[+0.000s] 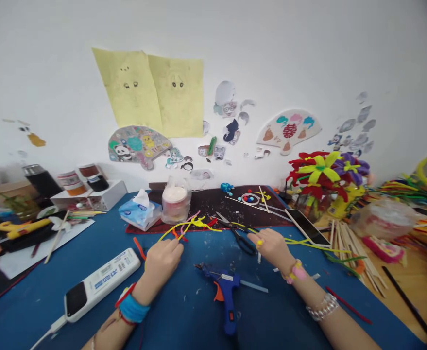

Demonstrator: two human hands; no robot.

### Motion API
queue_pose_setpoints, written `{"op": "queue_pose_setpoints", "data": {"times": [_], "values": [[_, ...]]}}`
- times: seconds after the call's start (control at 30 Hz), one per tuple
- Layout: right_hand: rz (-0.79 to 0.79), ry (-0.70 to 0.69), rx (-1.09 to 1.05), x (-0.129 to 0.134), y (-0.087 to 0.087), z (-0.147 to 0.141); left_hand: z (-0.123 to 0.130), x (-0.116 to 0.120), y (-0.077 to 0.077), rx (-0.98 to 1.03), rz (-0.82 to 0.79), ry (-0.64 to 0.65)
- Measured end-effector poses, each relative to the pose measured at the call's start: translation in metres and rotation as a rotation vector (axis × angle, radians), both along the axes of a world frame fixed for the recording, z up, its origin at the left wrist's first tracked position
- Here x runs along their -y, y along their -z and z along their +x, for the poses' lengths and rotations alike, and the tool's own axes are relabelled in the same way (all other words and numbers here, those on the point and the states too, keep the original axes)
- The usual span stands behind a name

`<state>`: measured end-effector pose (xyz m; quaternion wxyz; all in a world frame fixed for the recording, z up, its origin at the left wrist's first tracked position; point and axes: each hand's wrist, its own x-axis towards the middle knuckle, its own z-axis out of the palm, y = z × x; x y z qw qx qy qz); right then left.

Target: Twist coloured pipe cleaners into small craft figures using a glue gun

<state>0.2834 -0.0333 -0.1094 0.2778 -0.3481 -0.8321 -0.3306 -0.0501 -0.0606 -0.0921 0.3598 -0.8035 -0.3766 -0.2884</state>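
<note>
My left hand point(162, 262) is curled over a thin yellow pipe cleaner point(179, 231), which runs up and away across the blue cutting mat point(184, 330) among pink and red pieces. An orange pipe cleaner point(139, 248) lies just left of that hand. My right hand point(269, 245) sits with fingers bent beside black-handled scissors point(240, 238), and a yellow ring or bit of stem shows at its fingertips. A second yellow stem point(315, 245) stretches rightward from near the wrist. Between my forearms lies a blue hot glue gun point(224, 296).
A white power bank point(100, 284) lies left of my left wrist. A tissue pack point(138, 216), a bagged tub point(176, 201) and a smartphone point(308, 227) stand beyond my hands. Pipe-cleaner flowers point(322, 177) and wooden sticks point(351, 248) crowd the right.
</note>
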Motion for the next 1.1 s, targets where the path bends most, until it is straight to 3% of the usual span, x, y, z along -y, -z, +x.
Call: {"op": "queue_pose_setpoints", "data": {"times": [0.07,0.13,0.17,0.23,0.3,0.57,0.7,0.83,1.1], "values": [[-0.037,0.102,-0.022,-0.002,0.000,0.000,-0.001,-0.008,-0.002,0.056,-0.028,-0.129],[-0.067,0.172,-0.040,-0.005,-0.001,0.000,-0.002,-0.013,-0.005,0.107,-0.028,-0.175],[-0.072,0.186,-0.049,-0.007,0.000,0.001,-0.004,-0.015,-0.004,0.115,-0.020,-0.149],[-0.057,0.181,-0.070,-0.010,0.002,0.004,-0.010,-0.017,-0.002,0.064,0.031,0.064],[-0.049,0.178,-0.086,-0.012,0.006,0.008,-0.017,-0.016,0.003,0.095,0.040,0.144],[-0.143,0.178,-0.113,-0.009,-0.001,0.009,-0.011,-0.003,0.013,0.219,-0.083,0.294],[-0.284,0.334,-0.168,-0.009,0.008,0.012,0.004,0.010,0.011,0.196,-0.137,0.445],[-0.308,0.474,-0.247,-0.010,0.015,0.023,0.014,0.022,0.009,0.151,-0.147,0.562],[-0.363,0.578,-0.341,-0.017,0.016,0.041,0.015,0.031,0.012,0.223,-0.080,0.652]]}}
